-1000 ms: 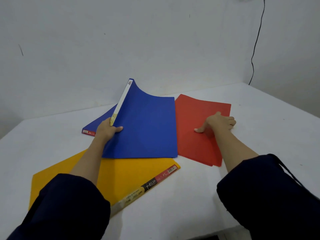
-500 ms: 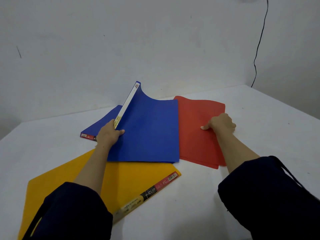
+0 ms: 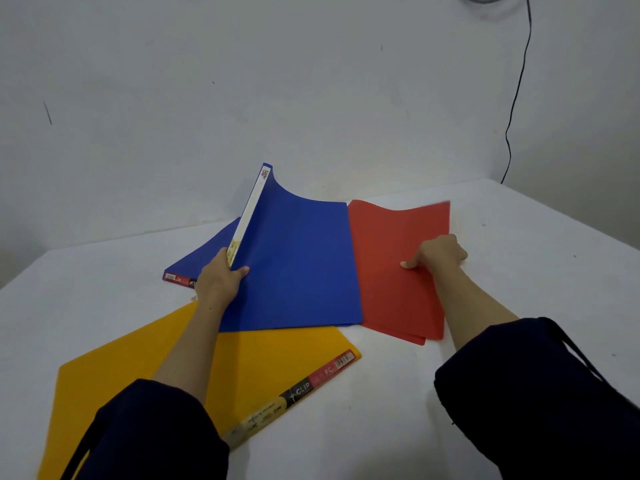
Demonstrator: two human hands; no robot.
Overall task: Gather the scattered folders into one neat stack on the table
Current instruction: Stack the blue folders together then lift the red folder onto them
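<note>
Several folders lie on the white table (image 3: pixel 398 427). My left hand (image 3: pixel 220 277) grips the spine edge of a blue folder (image 3: pixel 298 265) and holds that side tilted up, its far corner curling. A second blue folder (image 3: pixel 204 256) lies flat under it, partly hidden. My right hand (image 3: pixel 438 254) pinches the right edge of the red folder (image 3: pixel 384 265), whose far right corner is raised and blurred. The red folder's left edge meets the blue one. A yellow folder (image 3: pixel 270 362) lies flat nearest me, under my left forearm and under the blue folder's near edge.
The table stands in a corner between two grey-white walls. A black cable (image 3: pixel 517 98) hangs down the wall at the back right. Bare white tabletop shows to the right of the red folder and along the near edge.
My right hand has closed on the red folder's right edge and lifted that side, drawing it in beside the blue one. The left hand keeps the blue folder tilted up.
</note>
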